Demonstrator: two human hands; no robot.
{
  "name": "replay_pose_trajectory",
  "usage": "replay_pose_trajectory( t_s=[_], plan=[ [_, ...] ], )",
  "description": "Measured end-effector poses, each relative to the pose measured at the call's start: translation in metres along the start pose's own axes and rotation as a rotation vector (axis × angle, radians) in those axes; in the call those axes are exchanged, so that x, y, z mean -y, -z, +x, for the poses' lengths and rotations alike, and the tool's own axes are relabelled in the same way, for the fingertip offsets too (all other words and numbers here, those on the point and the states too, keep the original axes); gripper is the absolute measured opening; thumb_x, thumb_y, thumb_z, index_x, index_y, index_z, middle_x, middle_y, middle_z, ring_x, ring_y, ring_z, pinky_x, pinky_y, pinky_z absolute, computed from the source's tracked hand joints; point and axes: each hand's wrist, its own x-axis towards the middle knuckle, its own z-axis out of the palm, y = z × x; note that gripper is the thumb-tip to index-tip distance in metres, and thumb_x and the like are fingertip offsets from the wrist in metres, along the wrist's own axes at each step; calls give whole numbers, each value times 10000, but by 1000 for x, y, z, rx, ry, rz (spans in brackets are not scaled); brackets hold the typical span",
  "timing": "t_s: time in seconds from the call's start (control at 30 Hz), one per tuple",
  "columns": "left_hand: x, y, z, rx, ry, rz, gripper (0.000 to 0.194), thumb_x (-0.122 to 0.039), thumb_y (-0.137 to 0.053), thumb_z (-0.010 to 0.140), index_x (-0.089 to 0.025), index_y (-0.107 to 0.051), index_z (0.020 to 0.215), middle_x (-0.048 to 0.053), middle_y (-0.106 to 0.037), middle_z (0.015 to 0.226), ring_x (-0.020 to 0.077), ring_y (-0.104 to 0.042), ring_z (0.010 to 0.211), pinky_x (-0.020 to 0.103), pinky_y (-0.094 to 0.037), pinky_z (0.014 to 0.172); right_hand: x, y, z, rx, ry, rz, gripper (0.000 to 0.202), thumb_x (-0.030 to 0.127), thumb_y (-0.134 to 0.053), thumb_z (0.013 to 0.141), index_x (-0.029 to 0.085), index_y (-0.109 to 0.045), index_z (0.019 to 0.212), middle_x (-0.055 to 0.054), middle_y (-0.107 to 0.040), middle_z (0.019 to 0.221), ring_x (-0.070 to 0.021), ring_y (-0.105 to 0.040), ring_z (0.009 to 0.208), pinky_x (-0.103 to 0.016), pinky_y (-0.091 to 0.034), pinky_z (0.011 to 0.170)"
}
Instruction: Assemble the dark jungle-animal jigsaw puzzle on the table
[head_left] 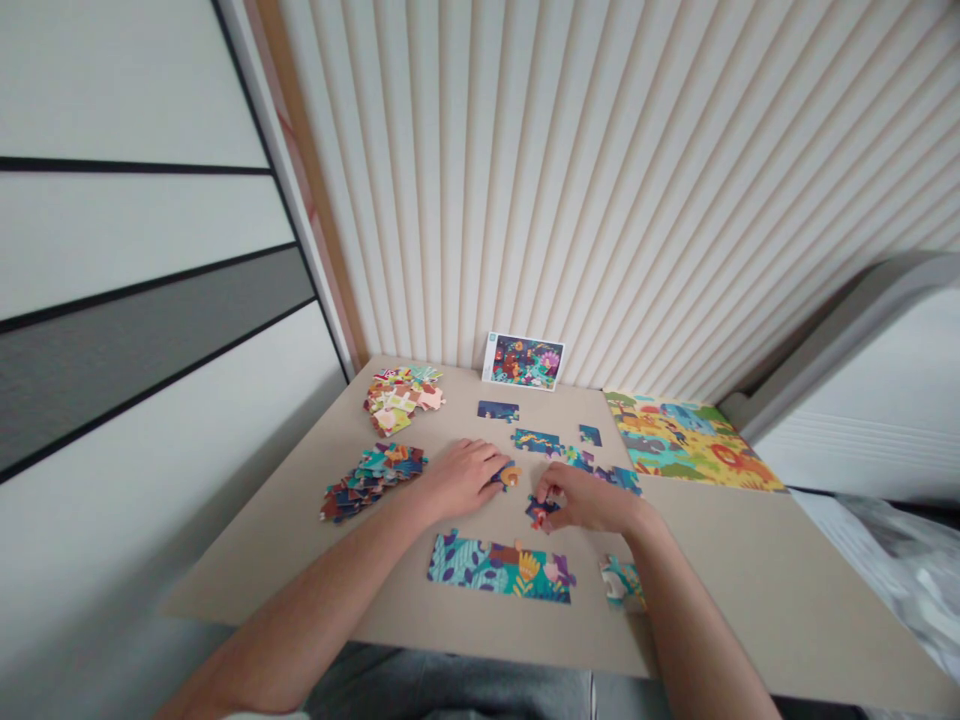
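Observation:
My left hand (466,477) rests palm-down on the table, fingertips and thumb curled around a dark blue jigsaw piece with an orange shape (511,476) and partly covering it. Just to the right, my right hand (576,497) pinches a dark blue and red jigsaw piece (538,512) low over the tabletop; whether it touches the table I cannot tell. A small gap separates the two pieces. Nearer me lies a joined strip of teal, yellow and purple pieces (499,570). Beyond my right hand, more joined pieces (536,440) run toward the right, partly hidden by it.
A picture card (523,362) leans against the pleated curtain (480,180). Two piles of loose pieces, one dark (375,480) and one light (403,398), lie left. A finished animal puzzle (690,440) lies right. Loose pieces (622,582) sit by my right forearm.

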Motion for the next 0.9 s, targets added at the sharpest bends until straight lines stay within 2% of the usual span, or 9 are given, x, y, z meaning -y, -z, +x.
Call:
replay_pose_trajectory(
  t_s=[0.13,0.23,0.33,0.43,0.53,0.6,0.67,0.77,0.9],
  plan=[
    [-2,2,0,7,2,-5,384,-353,-637,933,-234,-588,1294,82,-655,1179,259,-596,1117,404,-446,974,5,2,-5,26,-2,21,610,326,-877,679,262,-619,1227,-38,-590,1138,-226,-574,1018,-298,-437,867],
    [-3,5,0,9,1,-8,385,-351,-629,933,-241,-586,1300,79,-656,1178,259,-593,1120,405,-446,977,4,-2,-9,19,-53,-36,674,287,-911,607,266,-609,1209,-44,-565,1192,-242,-559,1071,-305,-427,892],
    [-3,6,0,10,1,-10,387,-339,-627,930,-247,-587,1304,78,-655,1179,258,-593,1119,404,-449,975,1,-6,-9,-21,-78,-101,635,291,-933,563,232,-614,1109,-48,-580,1151,-255,-549,1072,-307,-416,872],
    [-4,5,0,13,3,-9,395,-331,-634,925,-246,-589,1309,80,-651,1180,258,-591,1121,405,-453,978,-3,-6,-8,-36,-101,-81,615,305,-943,538,218,-594,1037,-34,-615,1072,-236,-566,979,-291,-413,798],
    [-4,4,0,18,7,-10,390,-326,-635,925,-241,-597,1304,85,-647,1179,264,-591,1124,411,-462,976,-1,-2,-7,-30,-68,65,463,284,-870,656,227,-570,1005,11,-653,922,-186,-584,829,-268,-403,707],
    [-4,4,0,5,17,-31,402,-316,-649,913,-243,-601,1305,86,-642,1189,268,-590,1133,418,-464,989,3,1,-5,-95,1,196,306,287,-772,778,230,-564,994,23,-661,862,-166,-587,773,-263,-406,674],
    [-6,5,1,-27,35,-88,439,-311,-674,893,-245,-596,1320,88,-638,1206,270,-586,1149,422,-460,1015,7,4,-3,-230,56,335,214,324,-687,861,229,-551,997,15,-667,850,-157,-595,752,-262,-418,657],
    [-11,6,3,-86,59,-259,477,-339,-697,882,-234,-591,1335,94,-647,1225,267,-586,1170,416,-453,1050,13,6,3,-405,74,539,285,420,-649,892,232,-512,1057,8,-675,839,-146,-601,701,-252,-419,604],
    [-18,5,6,-125,140,-578,394,-372,-685,894,-220,-641,1255,76,-702,1144,239,-646,1056,368,-502,971,15,-3,13,-449,57,712,414,515,-688,845,237,-485,1076,-5,-700,851,-153,-631,695,-252,-441,584]
  ],
)
